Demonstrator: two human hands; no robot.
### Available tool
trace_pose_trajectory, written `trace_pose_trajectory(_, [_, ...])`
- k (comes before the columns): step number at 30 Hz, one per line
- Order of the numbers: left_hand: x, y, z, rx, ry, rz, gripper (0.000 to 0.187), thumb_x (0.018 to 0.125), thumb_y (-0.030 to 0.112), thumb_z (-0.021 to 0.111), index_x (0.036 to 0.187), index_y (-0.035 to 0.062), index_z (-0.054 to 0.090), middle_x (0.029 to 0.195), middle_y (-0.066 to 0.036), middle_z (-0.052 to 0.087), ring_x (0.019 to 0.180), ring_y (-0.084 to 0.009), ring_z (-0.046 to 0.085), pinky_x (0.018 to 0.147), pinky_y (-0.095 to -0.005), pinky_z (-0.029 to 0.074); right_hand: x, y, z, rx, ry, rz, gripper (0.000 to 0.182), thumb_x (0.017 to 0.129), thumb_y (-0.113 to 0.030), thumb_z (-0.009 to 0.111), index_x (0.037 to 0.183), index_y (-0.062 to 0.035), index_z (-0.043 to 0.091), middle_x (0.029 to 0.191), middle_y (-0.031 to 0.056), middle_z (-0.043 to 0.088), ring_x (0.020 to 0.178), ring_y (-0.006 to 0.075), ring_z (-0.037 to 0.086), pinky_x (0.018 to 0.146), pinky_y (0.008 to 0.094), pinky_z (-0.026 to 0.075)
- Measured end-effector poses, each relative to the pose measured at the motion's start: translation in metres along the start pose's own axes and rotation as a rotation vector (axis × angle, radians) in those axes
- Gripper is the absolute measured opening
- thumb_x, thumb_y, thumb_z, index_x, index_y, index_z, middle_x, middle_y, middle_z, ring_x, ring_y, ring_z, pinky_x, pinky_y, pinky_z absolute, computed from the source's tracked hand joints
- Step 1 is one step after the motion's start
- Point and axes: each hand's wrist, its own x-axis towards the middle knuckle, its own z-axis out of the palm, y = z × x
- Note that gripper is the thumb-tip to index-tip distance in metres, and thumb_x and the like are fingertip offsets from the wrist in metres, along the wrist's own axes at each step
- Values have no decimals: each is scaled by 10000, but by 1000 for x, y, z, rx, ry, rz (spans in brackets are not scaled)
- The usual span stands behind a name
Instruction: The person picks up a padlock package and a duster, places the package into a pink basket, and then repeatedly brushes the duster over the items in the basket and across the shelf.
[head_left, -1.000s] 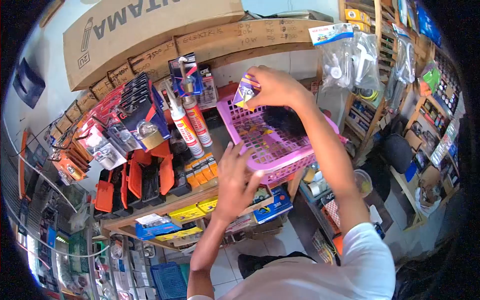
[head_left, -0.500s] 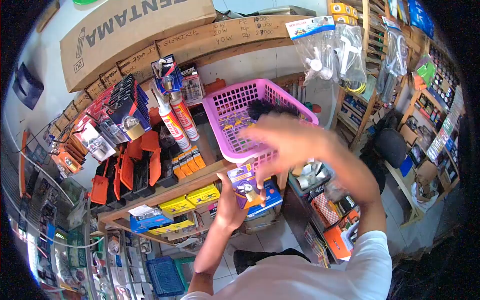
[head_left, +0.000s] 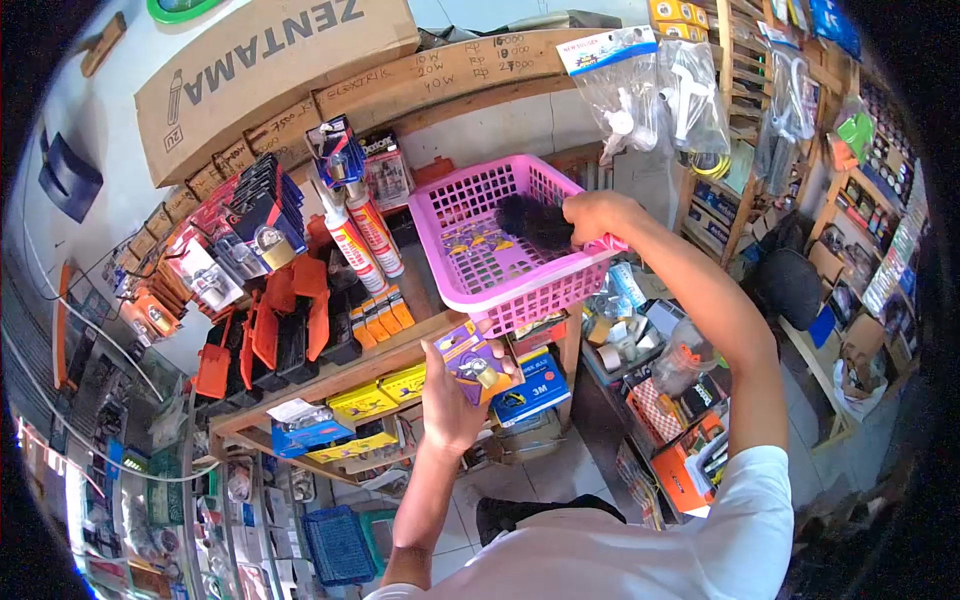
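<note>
My left hand [head_left: 452, 412] is closed around a carded padlock [head_left: 470, 352], its purple and yellow card facing up with a brass-bodied lock on it. This pack is just below the front of a pink plastic basket [head_left: 515, 292]. My right hand [head_left: 598, 216] is closed over the basket's right rim, its fingers curled inward beside a black bristly thing [head_left: 535, 222]. Whether the fingers also touch that thing cannot be made out. Small yellow and purple pieces [head_left: 478, 242] show at the basket's bottom.
Two sealant tubes [head_left: 352, 245] stand left of the basket. Hanging padlock packs [head_left: 270, 245] and open orange-lidded boxes [head_left: 265, 330] are farther left. Bagged taps [head_left: 620, 110] hang at the upper right. Below lie yellow boxes [head_left: 362, 398] and a blue 3M box [head_left: 530, 390].
My right hand has moved from above the basket's front to its right rim and closed there. My left hand still holds the padlock pack, now turned slightly and more visible.
</note>
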Motion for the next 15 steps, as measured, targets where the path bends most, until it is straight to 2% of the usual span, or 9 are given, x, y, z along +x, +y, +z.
trace_pose_trajectory(2, [-2,3,0,-19,16,19,723,992,597,187,1329,17,455,976,-116,583,878,-300,620,774,-453,516,-4,10,1,42,46,-36,452,741,-370,734,977,13,688,996,200,678,935,332,660,805,422,522])
trace_pose_trajectory(4, [-4,6,-7,-110,34,38,702,998,584,195,1320,22,464,985,-117,594,892,-304,623,798,-478,514,-25,25,6,227,269,-114,387,772,-291,715,997,22,670,944,198,674,879,355,655,774,435,510])
trace_pose_trajectory(6, [-7,12,-13,-94,77,81,691,999,581,202,1316,27,468,999,-118,602,906,-306,623,811,-487,509,-64,32,10,393,463,-211,377,815,-226,670,1094,23,624,824,143,664,798,279,661,714,375,513])
trace_pose_trajectory(8, [-7,17,-19,-83,119,131,680,1001,577,209,1312,33,473,1013,-120,610,919,-307,623,823,-496,504,-115,23,12,926,287,-120,396,824,-156,631,1178,12,574,787,73,622,748,157,612,671,293,488])
trace_pose_trajectory(10, [-7,22,-26,-85,176,196,669,996,584,231,1295,44,490,1045,-120,620,942,-310,624,837,-505,499,-142,17,53,1330,409,-243,267,833,-80,539,1075,23,588,766,43,573,634,111,543,630,274,492])
trace_pose_trajectory(12, [-5,23,-35,-101,146,235,681,982,610,258,1280,49,505,1058,-117,622,991,-308,612,877,-514,481,-175,-17,98,1954,449,-18,249,782,-9,491,1016,-5,577,770,46,565,537,119,505,535,280,476])
trace_pose_trajectory(14, [-3,24,-35,-79,222,270,689,972,624,279,1274,51,513,1072,-115,618,1045,-303,594,924,-521,453,-182,-24,226,1748,259,97,304,727,29,471,1012,-12,568,769,108,577,464,157,508,427,289,441])
trace_pose_trajectory(15, [-2,23,-35,-86,232,278,689,972,624,279,1274,51,513,1072,-115,618,1045,-303,594,924,-521,453,-191,-42,239,1703,314,-69,306,751,9,505,1053,-23,542,742,86,551,481,152,503,433,290,423])
